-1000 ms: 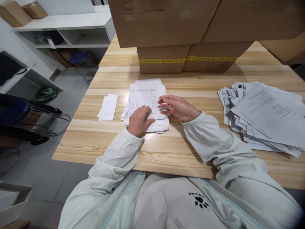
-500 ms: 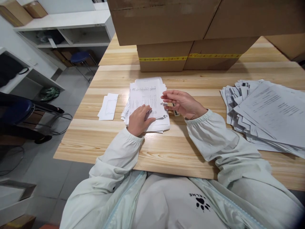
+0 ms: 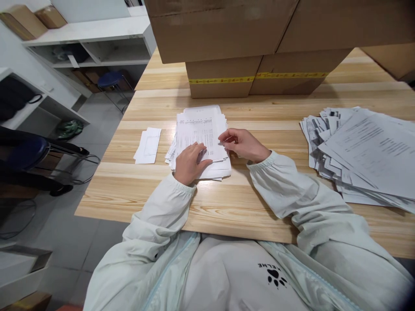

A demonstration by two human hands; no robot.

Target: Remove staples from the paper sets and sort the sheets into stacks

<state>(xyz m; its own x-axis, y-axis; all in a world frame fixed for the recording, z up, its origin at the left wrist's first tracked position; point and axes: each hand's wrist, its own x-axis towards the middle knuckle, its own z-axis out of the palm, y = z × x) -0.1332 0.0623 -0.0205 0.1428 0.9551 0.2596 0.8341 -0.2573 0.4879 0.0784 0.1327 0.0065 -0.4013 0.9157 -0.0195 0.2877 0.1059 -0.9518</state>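
Note:
A stack of printed paper sheets (image 3: 194, 125) lies on the wooden table in front of me, its edges uneven. My left hand (image 3: 190, 163) rests flat over the lower left part of the top sheet, fingers stretched out. At the stack's right edge, my right hand (image 3: 244, 144) has its thumb and fingertips pinched together over the paper. Whether they grip the sheet's edge or something small is too fine to make out. Left of the stack are a few small white paper slips (image 3: 148, 145).
A large messy pile of printed papers (image 3: 366, 151) covers the table's right side. Stacked cardboard boxes (image 3: 223, 77) with yellow tape stand at the back of the table (image 3: 129, 185). Off to the left are white shelves (image 3: 94, 32), a blue stool (image 3: 110, 79) and another person's legs.
My right hand has shifted slightly left and its spread fingers have closed into a pinch at the stack's edge. It now covers a small dark-and-white object seen beside the stack before.

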